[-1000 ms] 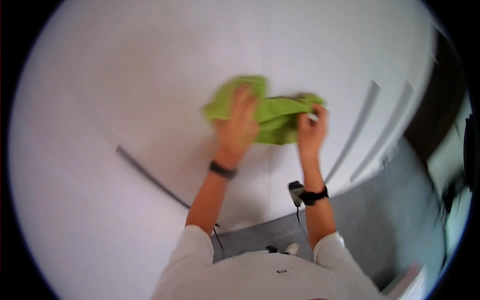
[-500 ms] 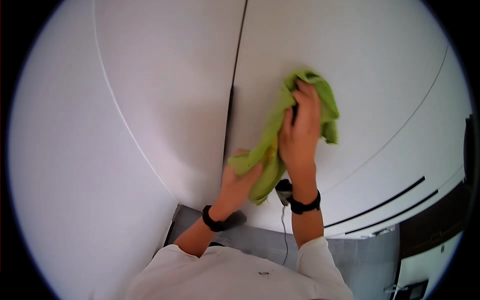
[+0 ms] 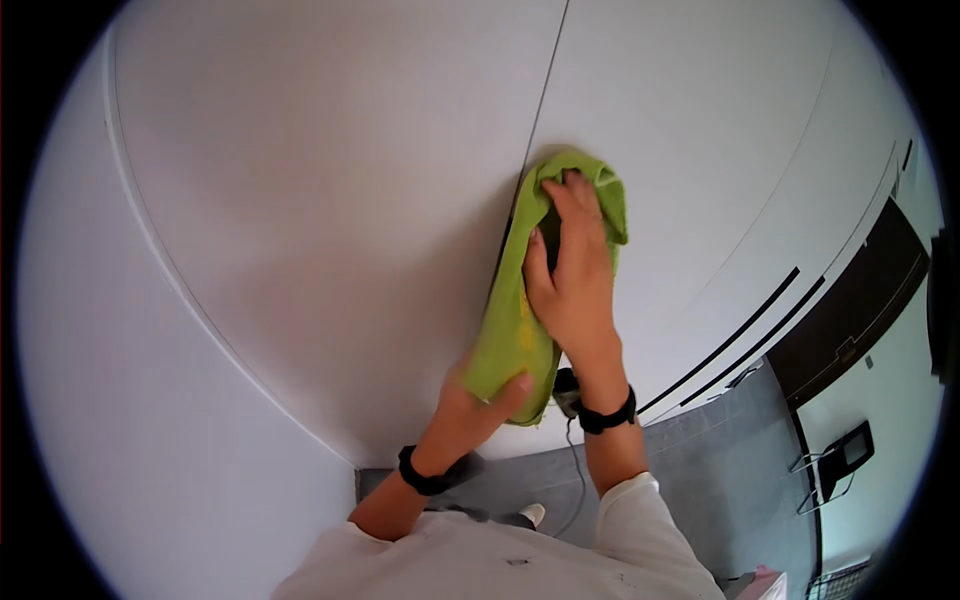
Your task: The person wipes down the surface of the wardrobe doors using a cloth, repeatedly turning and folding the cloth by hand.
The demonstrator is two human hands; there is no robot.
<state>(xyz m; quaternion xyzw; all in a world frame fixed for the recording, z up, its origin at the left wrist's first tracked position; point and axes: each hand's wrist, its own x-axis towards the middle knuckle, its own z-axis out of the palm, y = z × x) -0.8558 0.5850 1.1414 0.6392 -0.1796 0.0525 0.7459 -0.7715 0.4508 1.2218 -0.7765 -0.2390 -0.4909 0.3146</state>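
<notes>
A green cloth point(image 3: 503, 335) with a yellow patch lies against a white cabinet door point(image 3: 690, 170), close to the dark seam between two panels. My right hand point(image 3: 580, 285) holds the upper part of the cloth, fingertips bent into its folds. Between thumb and fingers a dark spot shows, and I cannot tell what it is. My left hand point(image 3: 465, 418), slightly blurred, grips the lower end with the thumb on top. Black bands circle both wrists.
A dark object point(image 3: 566, 388) with a grey cord point(image 3: 580, 490) is partly behind my right wrist. Long black handles point(image 3: 720, 345) line the cabinet at right. Beyond the grey floor point(image 3: 690, 480) stand a dark door point(image 3: 850, 315) and a black-framed chair point(image 3: 845, 455).
Both hands still hold the cloth, which now lies nearer the panel seam and hangs straighter. My view has shifted, bringing more of the room at right into sight.
</notes>
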